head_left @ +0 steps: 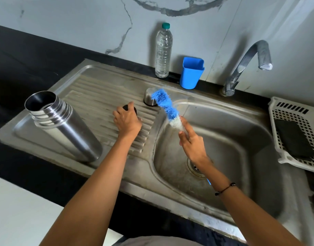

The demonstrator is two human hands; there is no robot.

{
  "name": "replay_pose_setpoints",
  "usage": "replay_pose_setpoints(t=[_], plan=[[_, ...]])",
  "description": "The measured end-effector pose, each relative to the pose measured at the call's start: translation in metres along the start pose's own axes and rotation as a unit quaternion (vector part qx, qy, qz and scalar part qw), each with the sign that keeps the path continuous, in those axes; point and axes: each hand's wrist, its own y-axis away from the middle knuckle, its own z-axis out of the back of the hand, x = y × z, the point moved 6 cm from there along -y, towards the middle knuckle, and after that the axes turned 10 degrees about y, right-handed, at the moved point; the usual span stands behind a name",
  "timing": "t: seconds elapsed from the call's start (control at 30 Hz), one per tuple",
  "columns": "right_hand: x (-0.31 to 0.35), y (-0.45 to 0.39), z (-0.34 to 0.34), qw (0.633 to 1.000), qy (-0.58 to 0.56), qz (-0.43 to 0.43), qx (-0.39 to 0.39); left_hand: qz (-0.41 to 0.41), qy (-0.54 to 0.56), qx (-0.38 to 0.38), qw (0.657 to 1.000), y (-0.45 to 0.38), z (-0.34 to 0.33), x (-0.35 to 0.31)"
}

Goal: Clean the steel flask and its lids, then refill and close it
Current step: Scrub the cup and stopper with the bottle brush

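Steel flask [63, 126] — uncapped, upright on the sink drainboard [99, 89]. Left hand [127, 120]: grip clamped on a black inner lid [125, 107]. Steel outer lid [149, 98] stands behind the bristles. Right hand [192, 141]: grip clamped on a blue-white bottle brush [167, 108] — above the basin [232, 139].

No readable text anywhere in the view.

The clear plastic water bottle [163, 50] by the wall carries no label, only ribbed plastic and a plain teal cap. The blue plastic cup [191, 73] beside it is unmarked on the side that shows. The steel flask [62, 125] standing on the drainboard has a bare brushed body with no brand or number visible. The white perforated basket [294, 135] at the right shows slots and holes but no lettering.
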Motion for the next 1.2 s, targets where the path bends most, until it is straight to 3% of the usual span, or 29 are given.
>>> replay_pose_setpoints(t=[0.1, 0.2, 0.4, 0.67, 0.8, 0.93, 1.07, 1.2], plan=[[-0.001, -0.001, 0.009, 1.000, 0.012, -0.015, 0.004, -0.006, 0.038, -0.007, 0.999, -0.008, 0.003, -0.002], [0.001, -0.014, 0.031, 0.999, 0.037, -0.020, -0.029, -0.026, 0.153, 0.019, 0.988, -0.017, 0.006, -0.021], [0.023, -0.062, 0.105, 0.978, 0.193, -0.039, -0.073, -0.086, 0.395, 0.098, 0.909, -0.019, 0.008, -0.108], [0.045, -0.148, 0.140, 0.911, 0.403, -0.089, -0.002, 0.089, 0.599, 0.202, 0.770, -0.027, -0.025, -0.170], [0.056, -0.172, 0.135, 0.853, 0.513, -0.083, 0.043, 0.181, 0.642, 0.229, 0.709, -0.036, -0.036, -0.174], [0.072, -0.193, 0.133, 0.812, 0.574, -0.071, 0.072, 0.251, 0.694, 0.250, 0.627, -0.036, -0.043, -0.179], [0.083, -0.209, 0.126, 0.790, 0.601, -0.055, 0.103, 0.280, 0.713, 0.261, 0.587, -0.038, -0.055, -0.183], [0.091, -0.214, 0.137, 0.792, 0.601, -0.056, 0.092, 0.289, 0.729, 0.261, 0.563, -0.042, -0.062, -0.184]])
